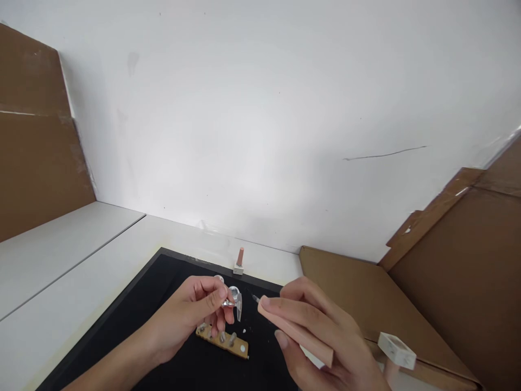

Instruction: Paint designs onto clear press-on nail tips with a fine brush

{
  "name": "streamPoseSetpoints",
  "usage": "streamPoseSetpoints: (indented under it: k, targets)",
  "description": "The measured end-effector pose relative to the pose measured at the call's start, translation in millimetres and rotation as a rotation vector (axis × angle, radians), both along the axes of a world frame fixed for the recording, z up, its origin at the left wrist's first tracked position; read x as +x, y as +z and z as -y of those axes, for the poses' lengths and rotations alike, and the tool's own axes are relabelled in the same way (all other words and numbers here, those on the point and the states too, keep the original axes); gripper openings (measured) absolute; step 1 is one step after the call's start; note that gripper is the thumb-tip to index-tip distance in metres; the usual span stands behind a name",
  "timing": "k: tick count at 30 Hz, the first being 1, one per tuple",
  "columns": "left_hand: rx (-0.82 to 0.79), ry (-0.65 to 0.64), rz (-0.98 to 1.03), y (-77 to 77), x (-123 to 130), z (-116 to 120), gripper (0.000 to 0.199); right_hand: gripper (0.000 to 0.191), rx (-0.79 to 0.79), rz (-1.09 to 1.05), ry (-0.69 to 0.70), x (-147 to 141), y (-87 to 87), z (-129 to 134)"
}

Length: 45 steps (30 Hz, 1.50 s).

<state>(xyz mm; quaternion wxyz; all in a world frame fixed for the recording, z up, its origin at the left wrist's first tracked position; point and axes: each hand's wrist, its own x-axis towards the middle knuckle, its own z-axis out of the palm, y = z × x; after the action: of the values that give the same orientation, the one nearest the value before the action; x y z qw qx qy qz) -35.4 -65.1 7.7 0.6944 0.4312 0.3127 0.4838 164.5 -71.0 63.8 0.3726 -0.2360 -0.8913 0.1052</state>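
My left hand (203, 304) pinches a small shiny silver piece (228, 303). A clear false nail tip (239, 307) stands out beside its fingertips, seemingly joined to that piece. Between the fingers of my right hand (321, 331) is a nail polish brush with a long pink cap (299, 334). Its dark bristle end (255, 298) points at the nail tip, a small gap apart. Something white shows under the cap, mostly hidden by the hand. Below my left hand lies a tan nail stand (228, 345) with several clear pegs and a white dot.
A black mat (163, 304) covers the table. At its back edge stands a small white bottle with a pink cap (240, 257). Round clear pieces (233, 293) lie behind my left hand. A white square block (396, 351) is beside my right wrist, near cardboard (345, 277).
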Motion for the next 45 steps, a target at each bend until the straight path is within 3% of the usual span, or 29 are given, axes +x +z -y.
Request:
streamPoseSetpoints:
  k: [8, 18, 45]
  targets:
    - [-0.009, 0.007, 0.011, 3.5, 1.2, 1.4, 0.035, 0.039, 0.013, 0.013, -0.011, -4.3, 4.9, 2.3]
    - [-0.003, 0.002, 0.036, 5.3, 1.0, 0.5, 0.034, 0.048, -0.035, 0.050, 0.050, -7.0, 8.1, 0.3]
    - [-0.054, -0.025, 0.130, 3.5, 1.6, -2.7, 0.029, 0.052, -0.023, 0.130, 0.109, -0.8, 1.1, -4.3]
